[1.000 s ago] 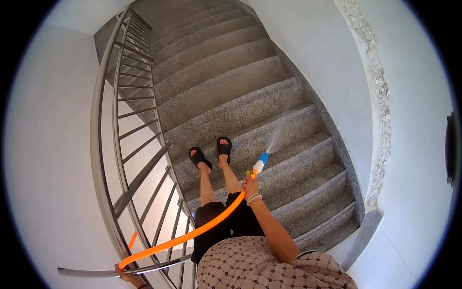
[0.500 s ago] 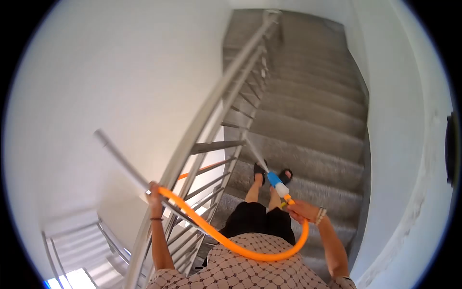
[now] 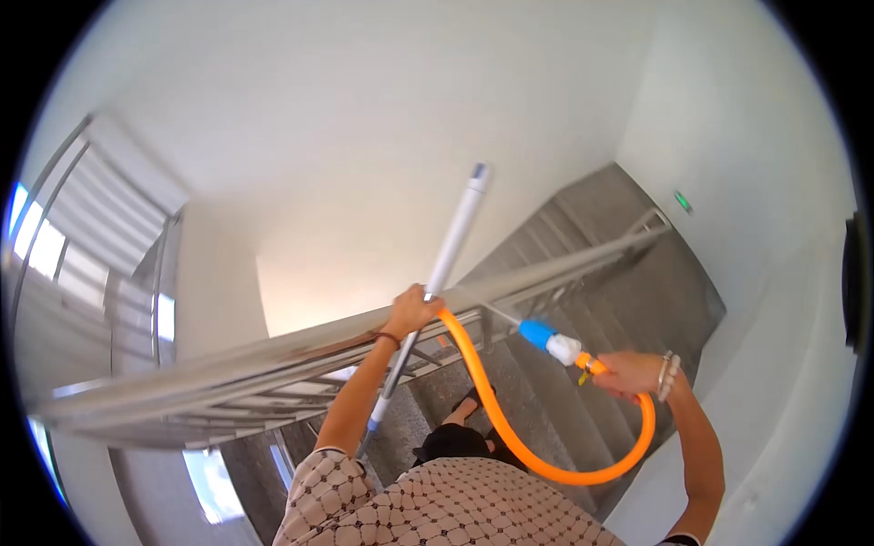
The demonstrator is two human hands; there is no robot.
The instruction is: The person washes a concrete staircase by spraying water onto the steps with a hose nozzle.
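Note:
My left hand is closed round a white and silver pole and the orange hose at the stair handrail. The pole stands at a slant, its upper end above the rail and its lower part running down past it; its lowest end is hard to see. From the left hand the hose loops down in front of my body and up to my right hand, which grips it just behind a blue and white spray nozzle. A thin jet of water leaves the nozzle towards the upper left.
A metal handrail with bars crosses in front of me. Concrete steps descend beyond it to the right. Pale walls enclose the stairwell, and a small green-lit sign hangs on the right wall. Another railing stands at far left.
My view has turned left, so the handrail now runs across it. The pole has swung from leaning left to more upright. Both hands keep hold, and the nozzle points further left.

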